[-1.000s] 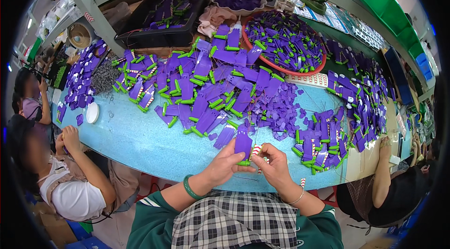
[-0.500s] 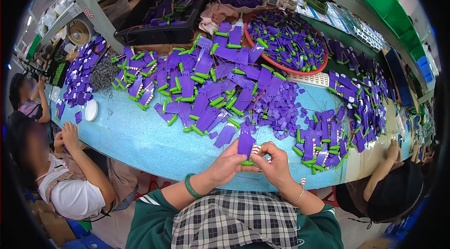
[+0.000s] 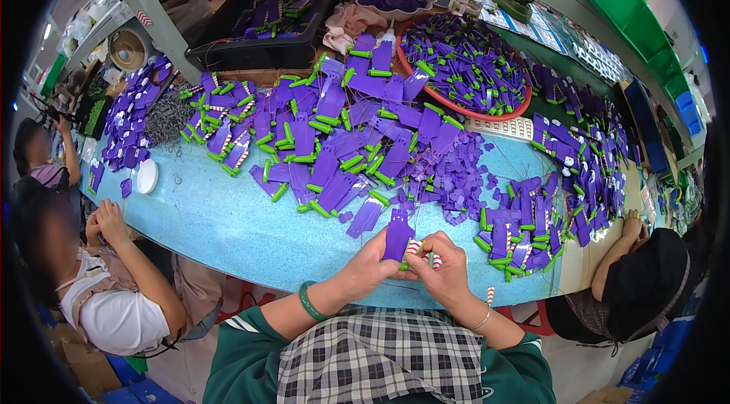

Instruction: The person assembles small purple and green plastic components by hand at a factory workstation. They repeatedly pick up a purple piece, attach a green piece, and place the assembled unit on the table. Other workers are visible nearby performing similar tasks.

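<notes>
My left hand (image 3: 360, 267) is closed on a flat purple plastic piece (image 3: 398, 234), held upright near the table's front edge. A bit of a green end part (image 3: 404, 266) shows at its bottom between my hands. My right hand (image 3: 449, 270) pinches at a red-and-white striped strip (image 3: 413, 247) against the piece's right side; the fingers partly cover it. Another short striped strip (image 3: 490, 295) sticks up by my right wrist. Just beyond my hands lies a heap of purple pieces with green ends (image 3: 327, 168).
Small purple bits (image 3: 456, 176) are piled behind my hands. A red basket (image 3: 526, 104) of purple-green pieces and a black tray (image 3: 251, 58) stand farther back. More pieces (image 3: 525, 233) lie at right. Co-workers sit left and right; a shelf frame (image 3: 144, 9) rises behind.
The purple piece leans slightly more to the right, and my right fingers have shifted a little on the striped strip. The co-worker at right has moved head and hand slightly.
</notes>
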Available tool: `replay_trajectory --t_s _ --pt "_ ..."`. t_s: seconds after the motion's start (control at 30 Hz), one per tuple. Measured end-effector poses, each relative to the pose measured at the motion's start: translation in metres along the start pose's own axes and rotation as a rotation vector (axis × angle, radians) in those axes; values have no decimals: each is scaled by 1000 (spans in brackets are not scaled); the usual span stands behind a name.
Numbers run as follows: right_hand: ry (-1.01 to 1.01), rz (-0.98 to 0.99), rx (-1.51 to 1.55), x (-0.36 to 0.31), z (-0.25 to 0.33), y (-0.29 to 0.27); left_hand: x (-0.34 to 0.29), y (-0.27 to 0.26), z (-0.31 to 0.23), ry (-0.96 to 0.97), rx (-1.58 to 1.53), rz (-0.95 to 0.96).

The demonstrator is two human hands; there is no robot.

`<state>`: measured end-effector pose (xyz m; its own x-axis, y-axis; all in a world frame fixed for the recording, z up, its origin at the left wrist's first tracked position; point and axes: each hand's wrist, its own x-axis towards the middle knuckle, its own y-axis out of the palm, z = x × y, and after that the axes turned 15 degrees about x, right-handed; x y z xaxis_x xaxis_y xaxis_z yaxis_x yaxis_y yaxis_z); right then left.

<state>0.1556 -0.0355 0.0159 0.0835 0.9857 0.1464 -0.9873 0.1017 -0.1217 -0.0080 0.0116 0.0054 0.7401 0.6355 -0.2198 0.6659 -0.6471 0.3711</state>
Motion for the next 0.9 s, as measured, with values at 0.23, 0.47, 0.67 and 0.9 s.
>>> replay_trajectory --t_s 0.23,0.47,0.67,0.9 --pt "-182 28 -152 3 -2 -5 0 5 -6 38 108 -61" --pt "-232 -45 -217 15 5 -14 -1 2 2 1 104 1" --pt "-381 69 -236 8 -6 -11 3 3 7 13 64 -35" --pt "-483 36 -277 14 -5 -12 1 3 4 51 142 6"
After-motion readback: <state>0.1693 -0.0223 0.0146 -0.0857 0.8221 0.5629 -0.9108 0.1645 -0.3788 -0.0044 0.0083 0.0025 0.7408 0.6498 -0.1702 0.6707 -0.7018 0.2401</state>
